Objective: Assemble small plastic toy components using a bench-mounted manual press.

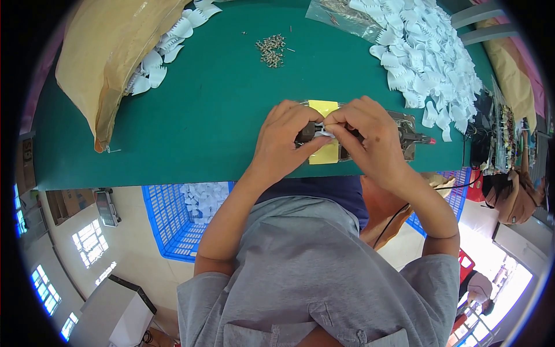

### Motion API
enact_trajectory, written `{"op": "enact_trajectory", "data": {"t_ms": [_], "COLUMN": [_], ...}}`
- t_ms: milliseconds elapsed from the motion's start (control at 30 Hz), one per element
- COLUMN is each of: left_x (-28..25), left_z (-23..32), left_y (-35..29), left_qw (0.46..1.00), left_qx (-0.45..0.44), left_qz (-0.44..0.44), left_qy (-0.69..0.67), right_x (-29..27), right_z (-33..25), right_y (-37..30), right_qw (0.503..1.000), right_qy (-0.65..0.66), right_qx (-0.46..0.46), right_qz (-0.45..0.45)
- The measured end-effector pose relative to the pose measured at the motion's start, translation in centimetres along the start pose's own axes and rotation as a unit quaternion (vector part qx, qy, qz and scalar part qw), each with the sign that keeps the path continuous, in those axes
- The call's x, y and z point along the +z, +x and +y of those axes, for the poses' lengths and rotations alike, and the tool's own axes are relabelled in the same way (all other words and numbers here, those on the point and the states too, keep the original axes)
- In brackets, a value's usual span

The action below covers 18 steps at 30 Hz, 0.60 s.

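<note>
Both my hands meet over a dark metal fixture (305,133) with a yellow plate (324,156) under its middle. At its centre sits a small white plastic piece (325,133), partly covered by fingers. My left hand (283,137) grips that piece from the left between thumb and forefinger. Thumb and forefinger of my right hand (373,137) are pinched together at its upper right side; whatever tiny thing they hold is hidden. To the right the fixture continues under my wrist to a clamp handle with a red tip (432,141).
Small metal parts (272,51) lie heaped on the green table (202,115). Many white toothed pieces (425,63) are piled at the far right, beside a clear bag (344,17). A brown sack (113,52) spills more at far left. Blue baskets (167,231) stand below the table edge.
</note>
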<state>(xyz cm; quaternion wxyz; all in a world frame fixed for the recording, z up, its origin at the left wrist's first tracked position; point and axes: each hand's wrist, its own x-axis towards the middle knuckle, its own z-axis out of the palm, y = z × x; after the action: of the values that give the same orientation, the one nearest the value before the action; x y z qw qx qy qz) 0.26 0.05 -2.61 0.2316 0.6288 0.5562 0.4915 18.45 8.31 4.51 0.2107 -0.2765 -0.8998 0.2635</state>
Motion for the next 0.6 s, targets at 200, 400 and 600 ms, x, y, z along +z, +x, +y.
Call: {"op": "enact_trajectory", "data": {"t_ms": [200,400,600], "left_x": [0.1,-0.2,0.6], "left_z": [-0.2,-0.1,0.3], "left_y": [0.1,0.3,0.8], "left_qw": [1.0,1.0,0.996], "left_qx": [0.017,0.007,-0.016], "left_qz": [0.003,-0.019,-0.012], "left_qy": [-0.006,0.001,-0.088], "right_x": [1.5,1.3,1.0], "right_z": [0.3,-0.6,-0.3], "right_y": [-0.9,-0.8,-0.6], "right_qw": [0.992,0.981,0.985], "right_qy": [0.012,0.094,0.082], "right_qx": [-0.037,0.138,0.129], "right_qz": [0.116,0.094,0.081]}}
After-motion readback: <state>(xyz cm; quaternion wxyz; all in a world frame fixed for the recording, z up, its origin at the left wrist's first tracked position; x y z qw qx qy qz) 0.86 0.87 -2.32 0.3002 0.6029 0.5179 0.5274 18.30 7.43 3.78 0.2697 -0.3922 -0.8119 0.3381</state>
